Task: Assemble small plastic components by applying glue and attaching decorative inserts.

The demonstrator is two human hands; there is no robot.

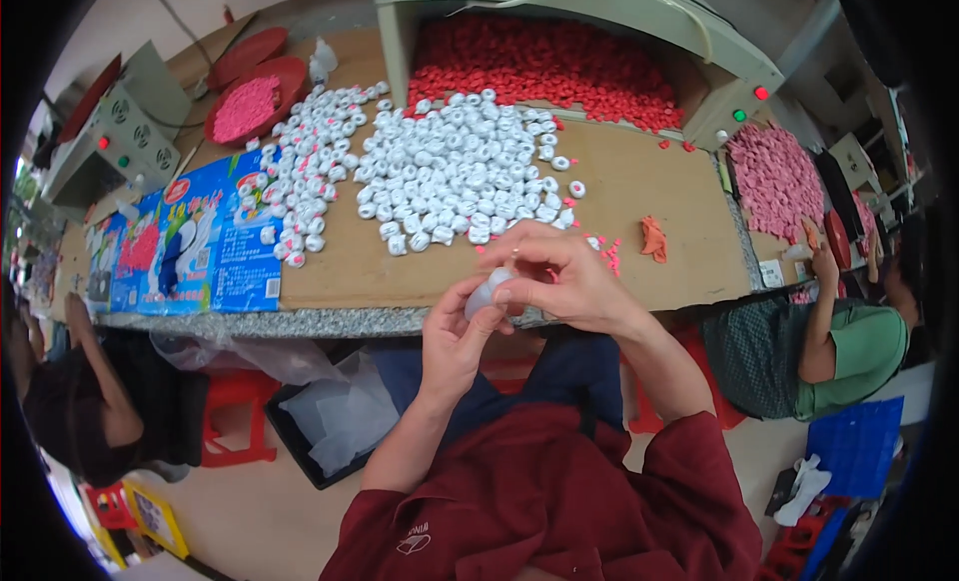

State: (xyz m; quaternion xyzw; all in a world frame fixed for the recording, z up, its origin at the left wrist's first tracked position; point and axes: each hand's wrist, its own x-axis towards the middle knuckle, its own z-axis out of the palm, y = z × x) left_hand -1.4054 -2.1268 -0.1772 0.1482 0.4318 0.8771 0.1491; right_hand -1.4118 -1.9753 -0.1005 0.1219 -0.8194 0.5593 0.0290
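Note:
Over the front edge of the table, my left hand point(455, 333) grips a small rounded whitish piece point(483, 295), its exact kind unclear. My right hand point(571, 278) closes on the same piece from the right, thumb and fingers pinching its upper side. Fingers cover part of it. Just beyond my hands spreads a large heap of small white rounded pieces point(450, 166). To its left lies a second group of white pieces point(310, 151), with pink bits among them. A few loose pink bits point(611, 256) lie right of my right hand.
Behind the heap, a grey-framed box point(395, 41) holds many small red pieces point(539, 66). An orange crumpled scrap point(653, 239) lies on the cardboard point(699, 266). At left are a red bowl point(292, 79) of pink pieces and a blue printed sheet point(250, 276). People sit at both sides.

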